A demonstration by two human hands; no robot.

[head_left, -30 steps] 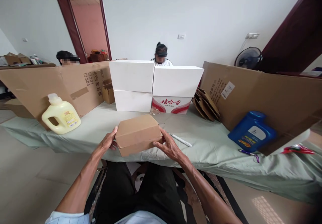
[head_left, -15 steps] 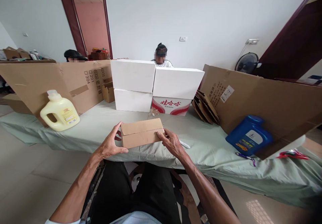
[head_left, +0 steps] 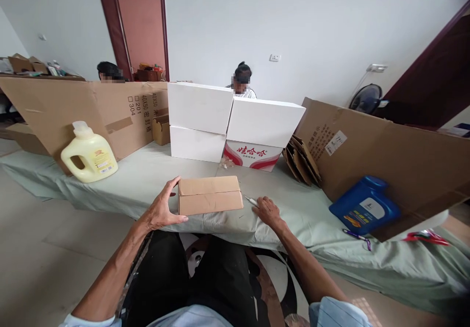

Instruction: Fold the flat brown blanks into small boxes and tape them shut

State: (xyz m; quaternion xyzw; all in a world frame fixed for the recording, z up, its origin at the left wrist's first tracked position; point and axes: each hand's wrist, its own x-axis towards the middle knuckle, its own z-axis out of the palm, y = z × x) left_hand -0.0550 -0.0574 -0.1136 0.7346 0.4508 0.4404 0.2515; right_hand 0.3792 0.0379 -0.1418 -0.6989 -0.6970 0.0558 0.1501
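A small brown cardboard box (head_left: 211,202) lies near the front edge of the cloth-covered table, a seam running along its length. My left hand (head_left: 163,208) grips its left end, with the index finger at the top corner and the thumb at the lower front corner. To the right of the box, my right hand (head_left: 267,210) is closed around a slim white knife-like tool (head_left: 251,200). Its narrow tip points at the box's right end, a small gap away. The right hand's fingers partly hide the handle.
White boxes (head_left: 200,106) stand stacked at the back, one marked in red (head_left: 249,155). A yellow jug (head_left: 90,153) is at left, a blue bottle (head_left: 365,204) and a purple pen (head_left: 357,238) at right. Large cardboard panels (head_left: 400,155) flank both sides. Two people sit beyond.
My right hand has let go of the box's right end, moved right and picked up the white tool from the table. My left hand stays on the box, which now lies slightly straighter.
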